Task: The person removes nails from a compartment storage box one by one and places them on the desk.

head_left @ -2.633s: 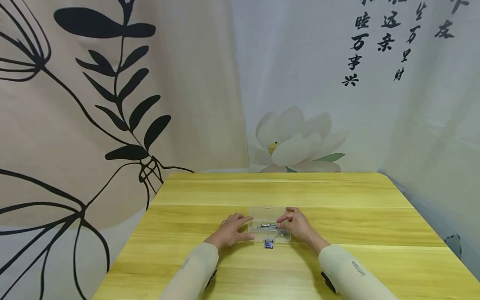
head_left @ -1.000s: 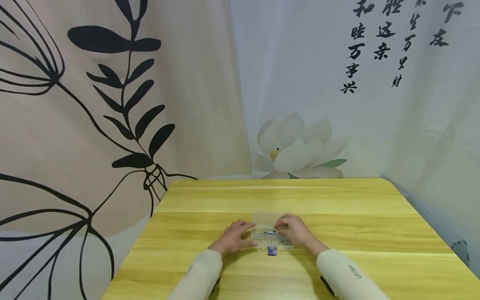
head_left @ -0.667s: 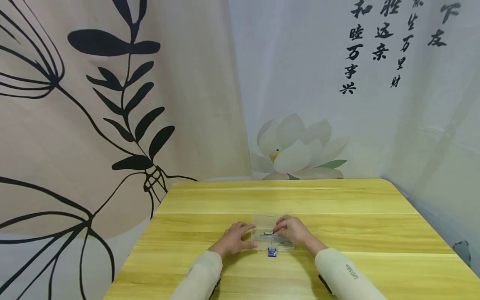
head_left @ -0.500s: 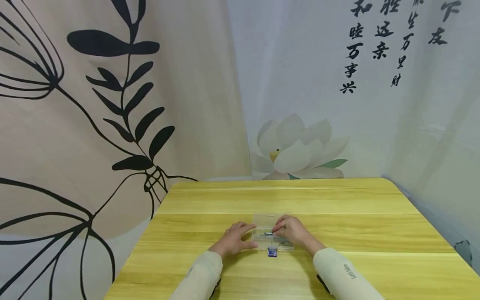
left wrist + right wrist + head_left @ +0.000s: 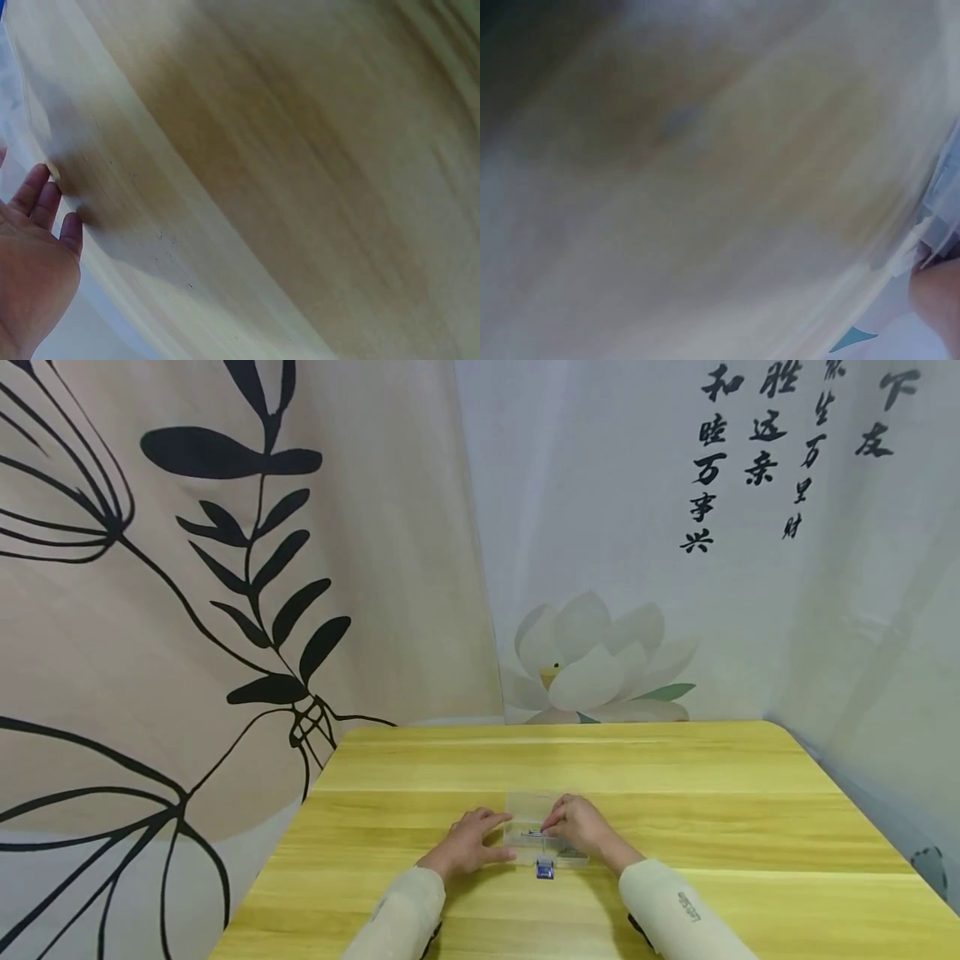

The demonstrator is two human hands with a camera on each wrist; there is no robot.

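A clear plastic box (image 5: 510, 852) lies on the table in the head view, its lid (image 5: 525, 803) laid back behind it. Thin metal pieces (image 5: 531, 833) show in the middle, others (image 5: 568, 852) in the front right part. My left hand (image 5: 467, 845) touches the box's left side with extended thumb and index finger. Over the box, my right hand (image 5: 588, 828) has its fingertips pinched at the right end of a thin metal piece; its exact kind is too small to tell. The left wrist view shows relaxed fingers (image 5: 46, 202).
A small blue piece (image 5: 545, 869) sits at the box's front edge. The wooden table (image 5: 675, 785) spreads all around, with a printed curtain (image 5: 420, 568) behind its far edge. Little of the right hand enters the right wrist view, which is blurred.
My right hand has moved slightly left over the box, with its fingertips lower towards the metal pieces. The left hand stays at the box's left side. The whole head view has shifted.
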